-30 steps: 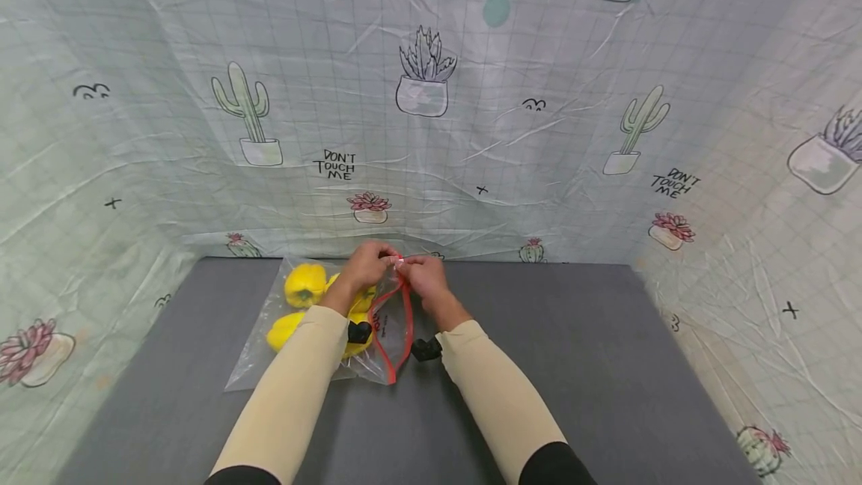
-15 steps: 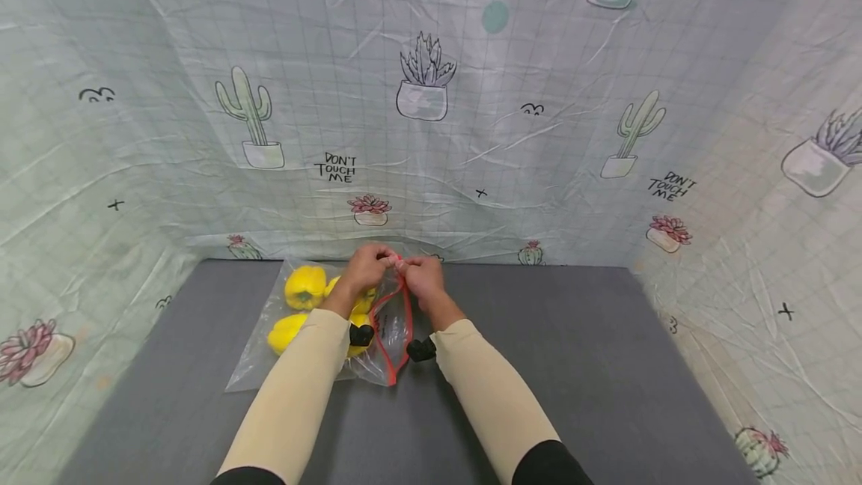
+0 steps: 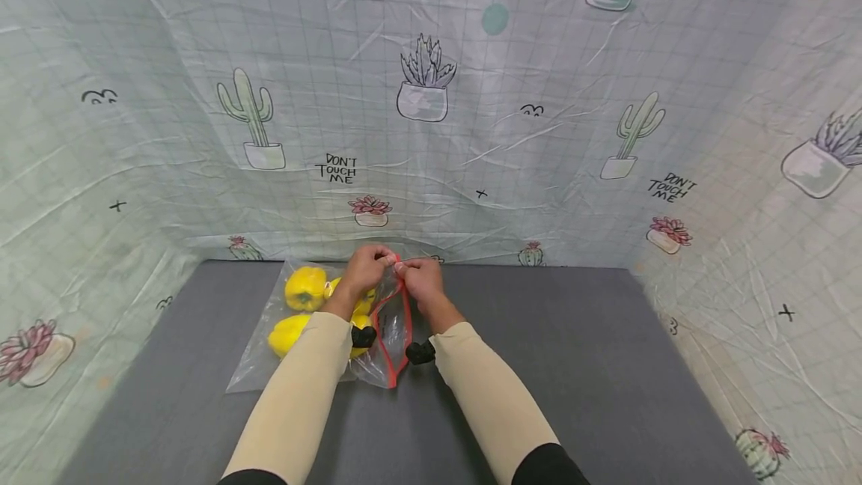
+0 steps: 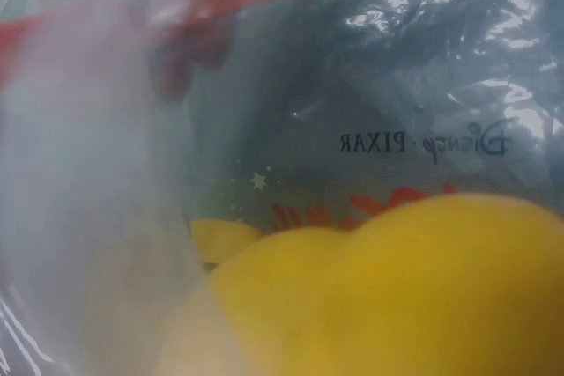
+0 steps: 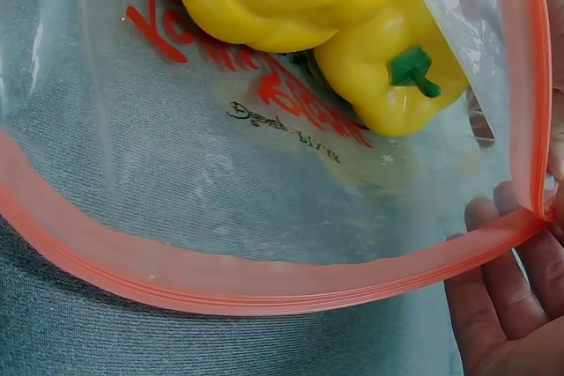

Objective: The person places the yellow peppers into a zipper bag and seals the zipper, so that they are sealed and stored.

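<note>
A clear zip bag (image 3: 316, 335) with a red seal strip (image 3: 389, 320) lies on the grey desk (image 3: 572, 365), toward its far left, just in front of the backdrop cloth (image 3: 431, 96). The left hand (image 3: 367, 268) and the right hand (image 3: 420, 277) meet at the far end of the seal strip, almost touching each other; the fingers of each are curled and pinch the strip at that corner. The bag mouth stands open, the two red strip halves bowed apart along the side nearer the person. In the right wrist view the fingers (image 5: 507, 261) lie under the corner where the strip (image 5: 264, 275) folds. Inside the bag are yellow bell peppers (image 3: 304, 287); one shows a green stem (image 5: 414, 70). Printing on the bag: the left wrist view reads "Disney · PIXAR" in mirror image (image 4: 423, 141), with a small star and red lettering below it, too blurred to read. The right wrist view shows red script and a dark signature-style mark (image 5: 282, 129), not legible. The backdrop cloth carries potted cactus drawings and the words "DON'T TOUCH ME" (image 3: 335, 168), repeated at right (image 3: 672, 185).
</note>
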`<state>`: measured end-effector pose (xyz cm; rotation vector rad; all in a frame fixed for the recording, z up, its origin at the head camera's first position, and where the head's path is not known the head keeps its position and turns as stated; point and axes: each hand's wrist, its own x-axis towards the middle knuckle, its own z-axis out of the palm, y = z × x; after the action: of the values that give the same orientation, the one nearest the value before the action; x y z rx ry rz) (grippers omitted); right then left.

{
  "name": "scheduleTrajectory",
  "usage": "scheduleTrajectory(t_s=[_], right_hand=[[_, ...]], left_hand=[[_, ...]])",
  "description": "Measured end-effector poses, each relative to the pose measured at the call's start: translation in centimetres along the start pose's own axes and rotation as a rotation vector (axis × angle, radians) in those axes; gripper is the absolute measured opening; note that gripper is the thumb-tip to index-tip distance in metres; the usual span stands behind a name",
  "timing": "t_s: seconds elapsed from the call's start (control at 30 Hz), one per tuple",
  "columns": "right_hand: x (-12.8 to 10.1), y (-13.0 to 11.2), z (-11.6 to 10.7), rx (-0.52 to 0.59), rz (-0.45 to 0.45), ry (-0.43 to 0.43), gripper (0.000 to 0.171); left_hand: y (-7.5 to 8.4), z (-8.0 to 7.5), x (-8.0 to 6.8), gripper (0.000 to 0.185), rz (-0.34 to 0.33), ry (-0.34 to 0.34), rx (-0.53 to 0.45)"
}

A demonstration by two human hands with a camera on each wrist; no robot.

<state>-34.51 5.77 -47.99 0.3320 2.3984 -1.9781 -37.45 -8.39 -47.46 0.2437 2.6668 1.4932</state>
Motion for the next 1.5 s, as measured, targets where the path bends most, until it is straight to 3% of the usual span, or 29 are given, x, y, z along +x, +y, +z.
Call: scheduleTrajectory(t_s=[0.3, 0.8, 1.5], right_hand=[[-0.2, 0.3, 0.2, 0.018, -0.011, -0.002, 0.019], [-0.3, 0.6, 0.2, 0.021, 0.016, -0.007, 0.020], [-0.6, 1.1, 0.1, -0.009, 0.012, 0.015, 0.019]], left_hand=[[-0.1, -0.1, -0.2, 0.026, -0.023, 0.030, -0.042], [-0.2, 0.0, -0.1, 0.028, -0.055, 0.017, -0.057], [-0.1, 0.2, -0.1, 0.028, -0.061, 0.047, -0.082]])
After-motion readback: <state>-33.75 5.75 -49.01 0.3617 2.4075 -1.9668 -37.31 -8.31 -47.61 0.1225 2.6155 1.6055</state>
